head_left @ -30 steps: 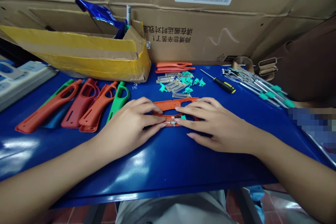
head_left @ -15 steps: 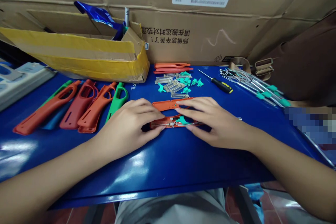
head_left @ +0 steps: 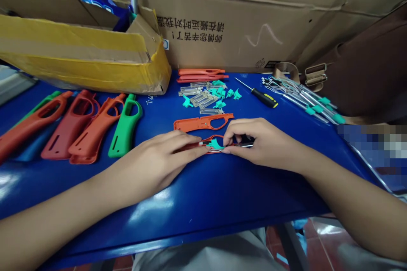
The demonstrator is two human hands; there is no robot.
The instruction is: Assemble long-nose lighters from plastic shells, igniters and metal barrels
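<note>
An orange lighter shell half (head_left: pixel 208 151) lies on the blue table, open side up, with a teal trigger (head_left: pixel 216 142) and thin wires inside. My left hand (head_left: pixel 162 156) is closed on its handle end, fingertips beside the trigger and covering much of the handle. At the other end my right hand (head_left: pixel 254 139) pinches the part by the neck, thumb and index finger close to the wires. A dark metal rod (head_left: pixel 246 145) shows under the right fingers. Just behind lies the matching orange shell half (head_left: pixel 199 123), inner side up and touched by neither hand.
Clear plastic tanks (head_left: pixel 203 98) and loose teal triggers (head_left: pixel 219 92) lie behind. Further right are a screwdriver (head_left: pixel 262 96) and metal rods with wires (head_left: pixel 313 103). Several lighter shells (head_left: pixel 127 125) lie left, below a yellow-taped box (head_left: pixel 127 74). Cardboard (head_left: pixel 229 17) stands at the back.
My right hand has come off the rear shell half, its fingers now curled into a pinch at the neck. My left fingers have slid toward the trigger. The view has shifted slightly.
</note>
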